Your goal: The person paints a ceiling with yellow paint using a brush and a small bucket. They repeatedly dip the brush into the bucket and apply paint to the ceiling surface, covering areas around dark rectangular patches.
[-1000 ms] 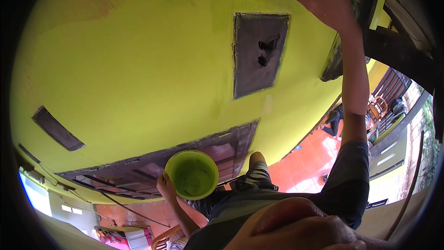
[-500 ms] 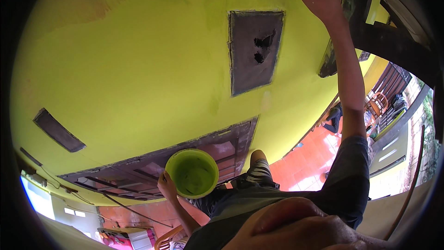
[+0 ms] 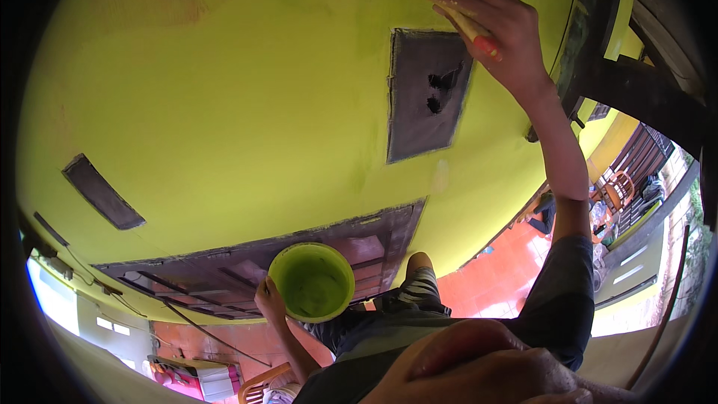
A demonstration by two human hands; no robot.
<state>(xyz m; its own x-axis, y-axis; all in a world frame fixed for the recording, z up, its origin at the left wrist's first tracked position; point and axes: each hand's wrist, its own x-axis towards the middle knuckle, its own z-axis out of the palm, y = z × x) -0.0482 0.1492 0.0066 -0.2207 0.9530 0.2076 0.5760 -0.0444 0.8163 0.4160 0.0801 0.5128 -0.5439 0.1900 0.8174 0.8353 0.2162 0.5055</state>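
My right hand [image 3: 512,34] is raised to the upper part of the yellow-green wall [image 3: 247,120], closed round the handle of a paintbrush [image 3: 465,22]. Its handle is yellowish with a red end, and its green-coated bristles touch the wall near the top of the view. Low in front of my body, my left hand [image 3: 270,301] grips the left side of a lime-green bucket [image 3: 281,259]. Green paint [image 3: 313,286] coats the inside; how deep it is I cannot tell. Just below the brush, a dark mesh panel [image 3: 419,108] with torn holes is set into the wall.
Beneath the bucket is a dark-framed door [image 3: 389,228] with panes. A narrow dark vent [image 3: 103,193] sits at the left. Dark beams [image 3: 643,86] stand at the right. Far below are an orange tiled floor [image 3: 479,278], wooden chairs [image 3: 617,188] and part of a person [image 3: 544,213].
My right hand has come down from the top edge with the paintbrush, whose bristles now show against the wall. My left hand and the bucket have barely moved. The view has shifted slightly.
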